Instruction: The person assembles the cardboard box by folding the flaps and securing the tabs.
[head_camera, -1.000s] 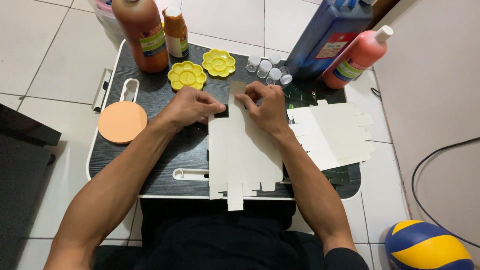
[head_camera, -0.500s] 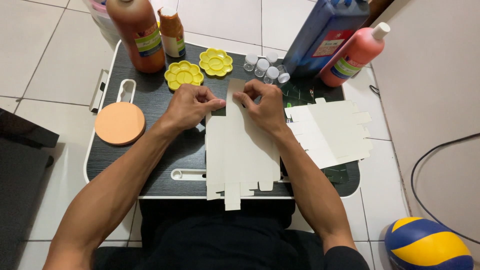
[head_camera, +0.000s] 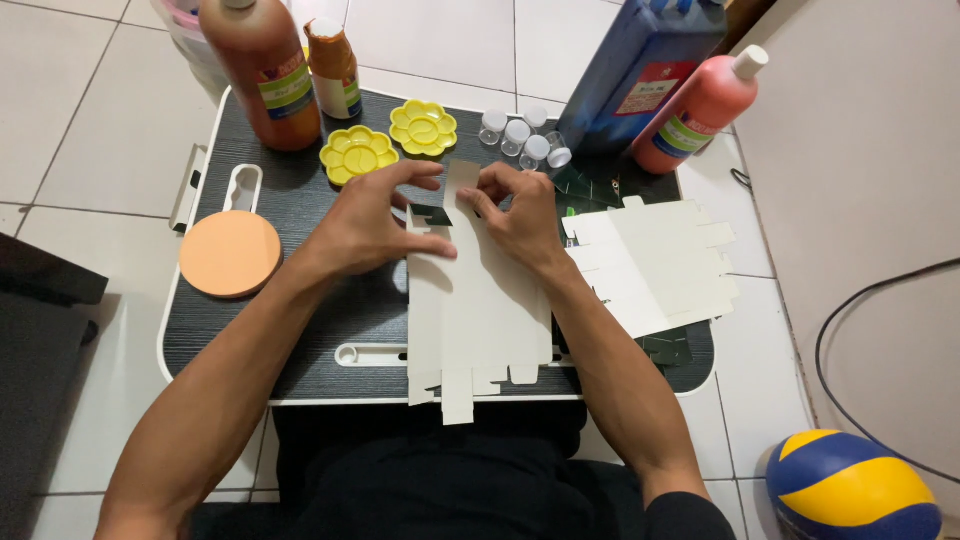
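A flattened cardboard box blank (head_camera: 470, 310), pale and unprinted on its upper face, is laid lengthwise on a small black lap table (head_camera: 300, 340), its tabbed lower edge overhanging the near rim of the table; the far end of the blank is worked by both hands; the left hand (head_camera: 365, 225) is rested on the blank's left edge, the thumb pressed flat on the card and the forefinger stretched toward the narrow top flap, the fingers spread apart rather than closed; the right hand (head_camera: 520, 215) is set on the upper right part of the blank, its thumb and forefinger pinched together on the edge of the top flap; a dark printed underside is shown where a small corner is turned up between the two hands; a second flattened blank (head_camera: 655, 260) is laid just to the right, partly over a dark green sheet, touching the right forearm's side of the table; beyond the hands two yellow flower-shaped palettes (head_camera: 390, 142) are placed side by side, and near them a cluster of small clear vials (head_camera: 522, 135) with white caps; a large brown paint bottle (head_camera: 262, 70) and a smaller brown one (head_camera: 333, 55) are stood at the far left, a blue bottle (head_camera: 640, 70) and a pink bottle (head_camera: 700, 110) at the far right; an orange round disc (head_camera: 230, 253) is laid at the table's left side; a blue and yellow ball (head_camera: 855, 490) is seen on the tiled floor at lower right.
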